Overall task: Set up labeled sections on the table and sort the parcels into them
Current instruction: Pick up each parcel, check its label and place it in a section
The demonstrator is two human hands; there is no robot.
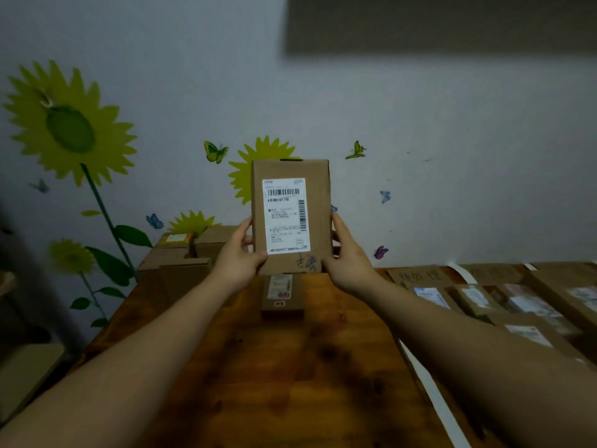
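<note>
Two bare forearms reach out over the brown wooden table (290, 367). Along its right side a white strip (433, 392) marks off a section where several labelled parcels (517, 305) lie flat, with a handwritten cardboard sign (416, 274) at the far end; the writing is too blurred to read.

Farther out, a small flat parcel (282, 295) lies on the bare wood near the middle. Just above it, the left hand (237, 253) and right hand (347, 253) hold a cardboard box (318, 205) upright in the air, each gripping a lower side edge, with the thumbs in front and the fingers apparently wrapped behind. Its white shipping label (286, 215) faces the camera.

Behind, at the far left corner, plain brown boxes (184, 270) stand stacked against a wall bearing a sunflower decal (68, 124).
</note>
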